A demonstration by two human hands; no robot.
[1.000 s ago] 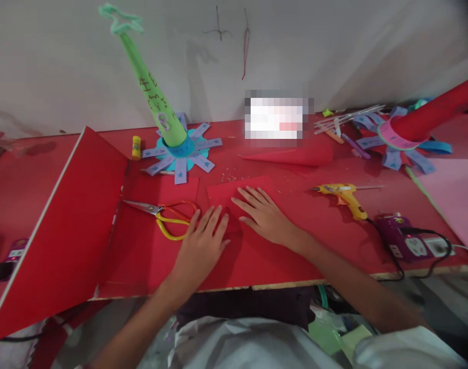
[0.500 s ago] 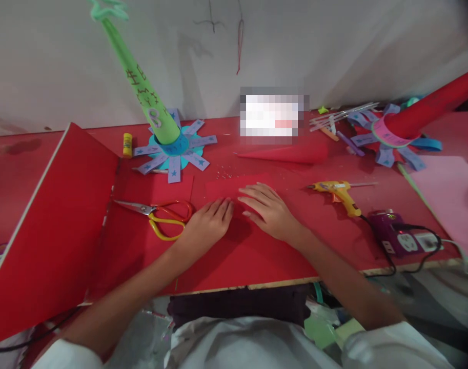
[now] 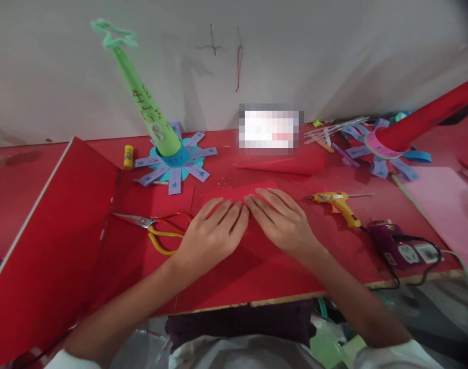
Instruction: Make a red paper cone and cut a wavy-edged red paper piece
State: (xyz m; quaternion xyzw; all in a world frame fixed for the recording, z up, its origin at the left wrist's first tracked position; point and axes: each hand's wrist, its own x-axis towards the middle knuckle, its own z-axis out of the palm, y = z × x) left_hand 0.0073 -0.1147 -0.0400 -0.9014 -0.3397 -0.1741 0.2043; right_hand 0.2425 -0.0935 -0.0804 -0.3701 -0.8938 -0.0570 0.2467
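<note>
Fingertips of left hand (image 3: 212,236) and right hand (image 3: 289,228) now meet, gap closed, over red sheet (image 3: 238,192) toward front edge of table (image 3: 218,141). Both hands thus share one spot, fingers bent; cannot tell whether they pinch it

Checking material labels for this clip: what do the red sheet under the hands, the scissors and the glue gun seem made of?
Red sheet: matte paper or thin card, going by its flat, straight-edged look.
Scissors: grey metal blades, from their sheen; smooth red and yellow handles, perhaps plastic-coated.
Glue gun: probably hard plastic, judging by its smooth, moulded-looking yellow body.
</note>
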